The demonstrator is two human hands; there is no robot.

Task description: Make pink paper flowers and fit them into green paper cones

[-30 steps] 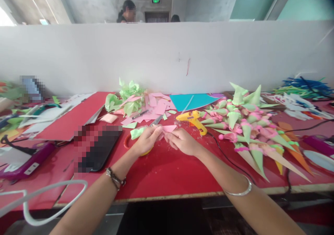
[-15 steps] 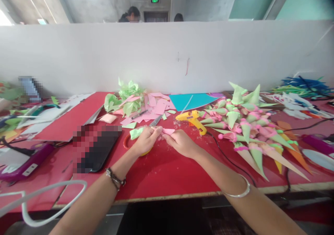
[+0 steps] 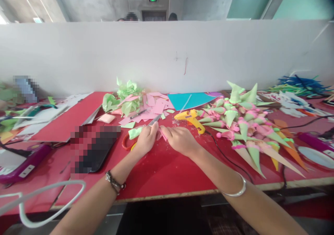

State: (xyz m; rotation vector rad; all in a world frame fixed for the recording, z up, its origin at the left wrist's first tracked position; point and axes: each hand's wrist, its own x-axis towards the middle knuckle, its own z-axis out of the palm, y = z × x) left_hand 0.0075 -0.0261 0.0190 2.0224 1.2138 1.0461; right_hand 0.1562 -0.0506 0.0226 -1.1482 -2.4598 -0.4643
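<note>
A small pink paper piece [image 3: 163, 135] is pinched between the fingertips of both hands, over the middle of the red table. My left hand [image 3: 146, 137] is closed at its left edge, and my right hand [image 3: 182, 141] grips it from the right. The fingers hide much of the paper. Scissors with a red and yellow handle [image 3: 126, 143] lie under and beside my left hand, with the blade [image 3: 156, 119] showing beyond it. A light green crumpled strip [image 3: 135, 133] lies next to the left knuckles. The yellow glue gun [image 3: 191, 119] rests just beyond my right hand.
Green and pink paper cones [image 3: 244, 127] are heaped at right. Pink paper scraps [image 3: 156, 106] and a blue sheet [image 3: 191, 100] lie at the back. A black phone [image 3: 104, 151] sits left of my forearm. A white partition [image 3: 104, 54] closes the far side.
The pink paper has turned from lying nearly level to slanting downward as my fingers shifted on it. Both hands stay close together. The view has moved slightly.
</note>
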